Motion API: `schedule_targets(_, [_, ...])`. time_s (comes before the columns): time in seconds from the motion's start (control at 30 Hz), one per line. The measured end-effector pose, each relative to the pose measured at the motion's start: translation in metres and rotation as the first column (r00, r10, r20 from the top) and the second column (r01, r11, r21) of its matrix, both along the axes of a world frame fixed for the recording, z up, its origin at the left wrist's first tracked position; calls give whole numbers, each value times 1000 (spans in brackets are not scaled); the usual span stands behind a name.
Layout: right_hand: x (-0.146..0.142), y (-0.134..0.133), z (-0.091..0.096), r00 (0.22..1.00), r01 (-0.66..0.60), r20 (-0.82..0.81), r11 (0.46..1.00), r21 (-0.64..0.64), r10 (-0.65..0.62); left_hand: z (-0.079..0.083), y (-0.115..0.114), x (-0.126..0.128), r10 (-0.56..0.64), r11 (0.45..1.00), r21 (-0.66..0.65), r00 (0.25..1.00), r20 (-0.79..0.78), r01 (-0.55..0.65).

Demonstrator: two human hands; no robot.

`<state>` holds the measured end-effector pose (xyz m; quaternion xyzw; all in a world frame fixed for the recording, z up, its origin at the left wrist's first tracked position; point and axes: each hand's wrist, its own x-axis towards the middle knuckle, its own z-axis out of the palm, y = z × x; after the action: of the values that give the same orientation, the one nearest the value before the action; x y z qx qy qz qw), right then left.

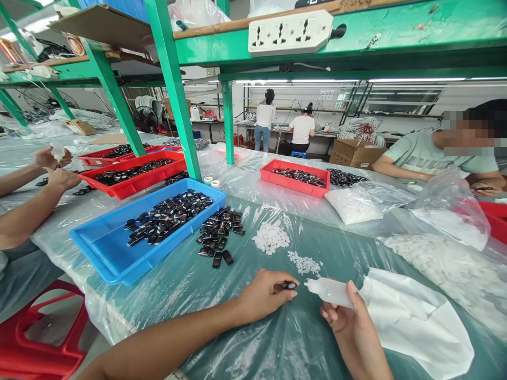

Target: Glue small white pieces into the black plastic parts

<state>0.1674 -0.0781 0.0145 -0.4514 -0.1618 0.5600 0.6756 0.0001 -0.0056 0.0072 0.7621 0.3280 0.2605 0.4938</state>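
My left hand (263,296) pinches a small black plastic part (289,285) with a pale spot at its end, close above the green tabletop. Held in my right hand (352,322) is a translucent white squeeze bottle (330,291), its narrow nozzle pointing left toward the black part, a short gap apart. Beyond my hands lie a pile of small white pieces (271,237) and a smaller heap of tiny white bits (304,263). Loose black parts (219,232) are heaped beside a blue tray (114,264), which holds many more. A white cloth or sheet (420,322) lies by my right wrist.
A red tray (295,179) of black parts stands farther back. Bags of white pieces (439,279) line the right side. Green shelf posts (174,95) rise behind the blue tray. One co-worker sits across at right; another's hands (57,166) work at left.
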Motion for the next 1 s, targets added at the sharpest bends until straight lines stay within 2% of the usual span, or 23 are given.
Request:
schedule_targets(0.2, [0, -1, -6, 995, -10, 99, 1000, -26, 13, 2, 0, 0, 46, 990, 139, 998, -52, -38])
schedule_targets(0.33, [0, -3, -8, 971, 16, 240, 999, -51, -3, 4, -1, -1, 46, 978, 205, 996, -71, -31])
schedule_targets(0.6, [-15, -11, 8, 802, 175, 577, 984, 23, -156, 9, -3, -1, 48, 966, 259, 993, -105, -19])
schedule_targets(0.8, [-20, -17, 13, 725, 206, 659, 976, 68, -199, 10, -3, -2, 40, 965, 261, 995, -93, -15])
schedule_targets(1.0, [-18, -16, 11, 731, 206, 653, 976, 64, -197, 8, -2, -2, 47, 968, 249, 995, -83, -25])
